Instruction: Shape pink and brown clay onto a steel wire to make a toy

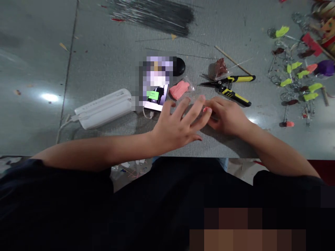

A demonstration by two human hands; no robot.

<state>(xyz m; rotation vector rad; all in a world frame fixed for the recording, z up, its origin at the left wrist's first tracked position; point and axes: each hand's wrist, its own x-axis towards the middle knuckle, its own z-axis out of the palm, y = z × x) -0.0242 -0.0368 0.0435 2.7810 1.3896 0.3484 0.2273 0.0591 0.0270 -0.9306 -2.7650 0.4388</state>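
Note:
A small bit of pink modelling clay shows between my two hands, at the tip of my left index finger. My left hand is palm down with its fingers spread, and that fingertip touches the clay. My right hand has its fingers curled in around the same bit, partly hiding it. Just beyond my left fingers lies a larger pink clay lump on a clear plastic wrapper. Pliers with yellow and black handles lie beyond my right hand, jaws pointing left. Near them is a brown clay lump in clear plastic.
A lit phone with a cable lies left of the pink lump, a black round object beside it. A white power strip is further left. Thin dark wires lie at the back. Wire figures with coloured clay crowd the right.

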